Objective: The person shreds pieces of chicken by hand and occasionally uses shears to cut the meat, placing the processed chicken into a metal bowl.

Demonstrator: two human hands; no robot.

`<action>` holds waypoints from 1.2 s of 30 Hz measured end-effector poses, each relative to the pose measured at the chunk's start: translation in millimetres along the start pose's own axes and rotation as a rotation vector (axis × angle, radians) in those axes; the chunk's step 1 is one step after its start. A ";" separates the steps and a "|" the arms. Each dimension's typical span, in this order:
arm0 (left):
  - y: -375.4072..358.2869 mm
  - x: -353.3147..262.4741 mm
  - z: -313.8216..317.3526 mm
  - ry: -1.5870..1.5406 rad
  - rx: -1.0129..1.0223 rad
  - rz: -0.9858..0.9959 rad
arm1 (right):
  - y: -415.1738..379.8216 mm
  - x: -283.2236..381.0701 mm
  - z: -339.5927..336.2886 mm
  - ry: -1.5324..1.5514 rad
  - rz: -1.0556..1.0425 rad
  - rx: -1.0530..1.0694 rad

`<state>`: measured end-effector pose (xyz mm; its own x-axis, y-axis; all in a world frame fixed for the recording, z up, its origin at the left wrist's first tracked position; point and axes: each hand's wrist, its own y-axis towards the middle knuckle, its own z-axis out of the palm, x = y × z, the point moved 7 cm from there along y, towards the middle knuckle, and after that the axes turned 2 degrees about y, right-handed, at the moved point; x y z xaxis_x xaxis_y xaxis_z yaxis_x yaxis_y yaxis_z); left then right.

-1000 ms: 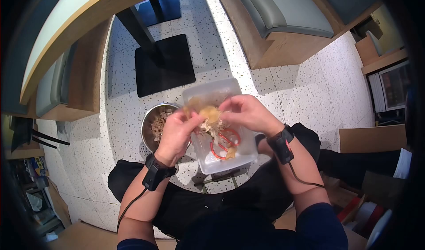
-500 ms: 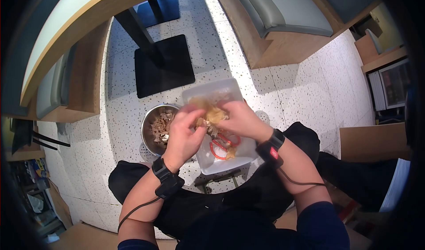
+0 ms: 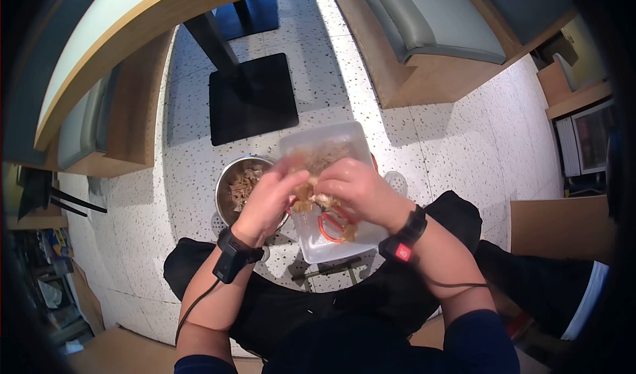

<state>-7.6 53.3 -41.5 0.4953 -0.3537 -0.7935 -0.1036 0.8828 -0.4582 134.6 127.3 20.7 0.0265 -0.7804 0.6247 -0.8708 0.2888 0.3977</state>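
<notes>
Speckled white floor point(image 3: 464, 142) under everything, w/ a black sq. table base point(image 3: 254, 102) at the far side, a padded bench point(image 3: 457, 33) far R & a curved tabletop edge point(image 3: 99, 59) upper L. Nearer the person, a translucent plastic tub point(image 3: 324, 251) sits between the knees, slightly angled, w/ a metal bowl point(image 3: 220, 192) just beside it on the L. Bowl holds brown shredded food point(image 3: 244, 187); more pale-brown shreds point(image 3: 328, 152) lie in the tub's far end. Red loops point(image 3: 322, 230) are in the near half of the tub, w/ a small yellowish scrap point(image 3: 348, 233) by them. L hand point(image 3: 265, 202) & R hand point(image 3: 358, 187) are close together over the tub's middle, at a soft yellowish food piece point(image 3: 305, 192). R hand: fingers curled & pinched together on the piece. L hand: thumb by the piece, fingers blurred, can't tell if they grip it. Black device on ea. wrist: L device point(image 3: 232, 258), R device point(image 3: 403, 238), ea. w/ a thin cable. Dark fabric w/ a white edge point(image 3: 583, 301) shows far R, nr. a cardboard panel point(image 3: 560, 225).
</notes>
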 end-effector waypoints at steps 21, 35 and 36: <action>-31.7 -40.2 38.3 1.141 -0.327 0.908 | -37.1 -50.9 49.3 1.457 1.173 -0.196; -30.5 -55.4 -6.8 0.573 -0.507 0.737 | -36.1 -62.0 41.3 1.688 1.040 -0.380; -30.7 -56.9 -12.2 0.523 -0.522 0.730 | -38.1 -63.7 41.8 1.687 1.040 -0.379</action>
<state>-43.1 42.6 12.8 -0.2611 0.0137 -0.9652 -0.6503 0.7364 0.1864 145.6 142.9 -62.3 0.2193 0.8621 0.4568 -0.7338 0.4543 -0.5052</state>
